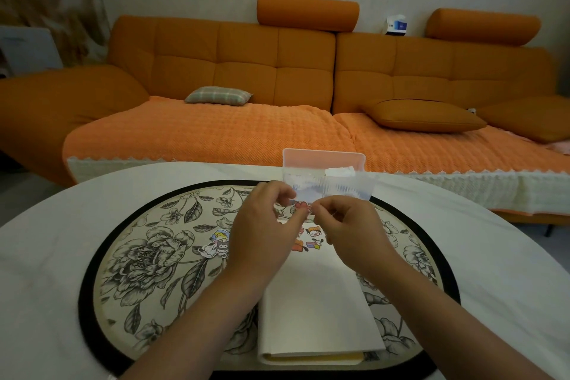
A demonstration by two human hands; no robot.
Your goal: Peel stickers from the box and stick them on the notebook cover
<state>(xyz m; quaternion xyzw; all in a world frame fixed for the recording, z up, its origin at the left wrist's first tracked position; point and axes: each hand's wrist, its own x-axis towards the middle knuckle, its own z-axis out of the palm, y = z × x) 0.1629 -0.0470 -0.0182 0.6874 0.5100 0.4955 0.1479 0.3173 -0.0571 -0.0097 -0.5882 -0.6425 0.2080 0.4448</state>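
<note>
Orange sofa (277,77) behind a round table (46,256); above a white notebook (317,302), left hand (262,234) and right hand (348,231) together pinch one sticker (303,206) near the clear box (327,176).

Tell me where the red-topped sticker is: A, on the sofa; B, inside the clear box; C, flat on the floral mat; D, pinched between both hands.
D: the left hand and right hand both pinch the red-topped sticker over the white notebook.
</note>
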